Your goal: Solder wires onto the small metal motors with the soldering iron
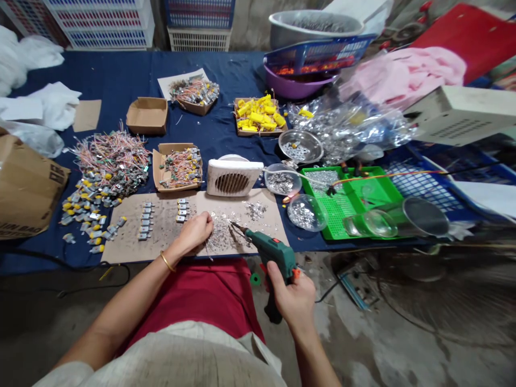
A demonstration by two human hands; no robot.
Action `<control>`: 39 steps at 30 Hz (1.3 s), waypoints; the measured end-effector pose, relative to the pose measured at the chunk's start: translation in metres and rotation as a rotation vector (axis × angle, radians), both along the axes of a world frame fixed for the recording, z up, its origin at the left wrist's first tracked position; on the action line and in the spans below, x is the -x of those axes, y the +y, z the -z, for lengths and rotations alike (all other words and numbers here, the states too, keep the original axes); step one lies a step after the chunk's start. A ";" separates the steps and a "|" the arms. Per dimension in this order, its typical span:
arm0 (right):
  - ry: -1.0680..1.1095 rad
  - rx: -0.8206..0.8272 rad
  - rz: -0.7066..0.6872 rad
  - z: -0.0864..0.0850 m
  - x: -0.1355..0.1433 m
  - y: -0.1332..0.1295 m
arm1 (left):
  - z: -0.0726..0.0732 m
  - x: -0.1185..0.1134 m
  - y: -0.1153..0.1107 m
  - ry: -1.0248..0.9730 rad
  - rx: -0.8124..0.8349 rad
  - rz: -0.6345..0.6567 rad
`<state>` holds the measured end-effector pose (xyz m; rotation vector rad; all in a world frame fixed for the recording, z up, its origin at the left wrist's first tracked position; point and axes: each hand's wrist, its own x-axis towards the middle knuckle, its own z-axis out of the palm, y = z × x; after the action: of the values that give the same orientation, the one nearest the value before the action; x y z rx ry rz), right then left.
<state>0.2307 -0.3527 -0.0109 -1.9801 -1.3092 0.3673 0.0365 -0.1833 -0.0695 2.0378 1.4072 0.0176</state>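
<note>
Fingers of the left hand point(196, 230) are curled down, pinching a small part too small to identify against the cardboard sheet point(129, 244). The right hand point(296, 298) is wrapped tight around the grip of the green soldering gun point(269, 257), whose tip hangs just above the sheet, just right of the left fingertips. Silvery solder scraps point(226, 228) litter the sheet around the tip. Rows of small motors point(145, 221) lie on the sheet's left part; a white fan housing point(233, 176) stands at its far edge, a green tray point(350, 199) beyond its right edge. A sound joint probably calls for pinning the part still and bringing the tip in steadily, clear of the fingertips.
</note>
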 end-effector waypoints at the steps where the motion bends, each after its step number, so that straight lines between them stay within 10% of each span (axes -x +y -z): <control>1: 0.005 0.006 0.004 0.000 0.000 -0.001 | 0.001 0.003 0.002 -0.046 0.025 0.013; 8: 0.024 0.027 0.043 0.004 0.001 -0.004 | 0.004 0.019 0.020 -0.265 0.293 0.273; 18: 0.042 0.027 0.047 0.004 -0.001 -0.004 | 0.005 0.018 0.010 -0.096 0.138 0.369; 28: 0.151 0.095 0.154 0.000 -0.014 -0.036 | 0.005 -0.013 -0.023 -0.354 0.163 0.127; 39: 0.066 0.109 0.060 0.008 -0.020 -0.045 | 0.014 -0.047 -0.039 -0.169 -0.022 0.118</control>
<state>0.2510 -0.3973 -0.0188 -2.0747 -1.2078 0.4804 0.0836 -0.2227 -0.0834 2.0815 1.1875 0.1517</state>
